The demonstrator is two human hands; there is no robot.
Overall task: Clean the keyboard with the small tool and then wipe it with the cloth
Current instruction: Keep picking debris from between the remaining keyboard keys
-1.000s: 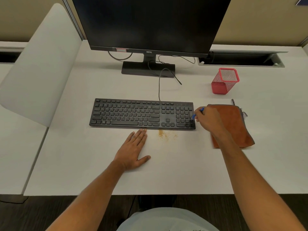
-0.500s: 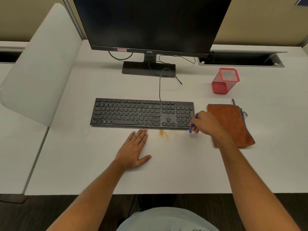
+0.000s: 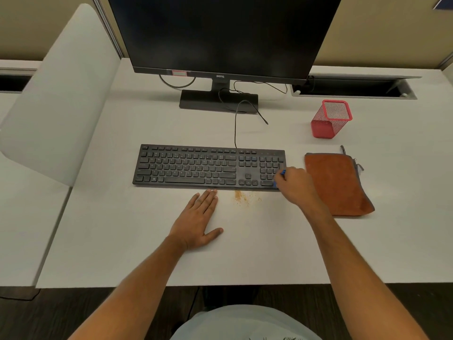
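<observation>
Only blue ends of the small tool (image 3: 283,172) show past the right hand (image 3: 294,186), which covers the keyboard (image 3: 196,166)'s 4 o'clock corner. The key legends are too small to read. The monitor (image 3: 220,33) is cut off at 12 o'clock, the table (image 3: 245,253) at 3 o'clock.

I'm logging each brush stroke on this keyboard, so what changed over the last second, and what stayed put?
The right hand, gripping the small blue tool throughout, swept toward the person off the keyboard's front right corner, then went back onto the number pad. Nothing was picked up or let go. The left hand stayed flat on the desk, and the crumbs, the orange cloth and the red mesh cup did not move.
</observation>
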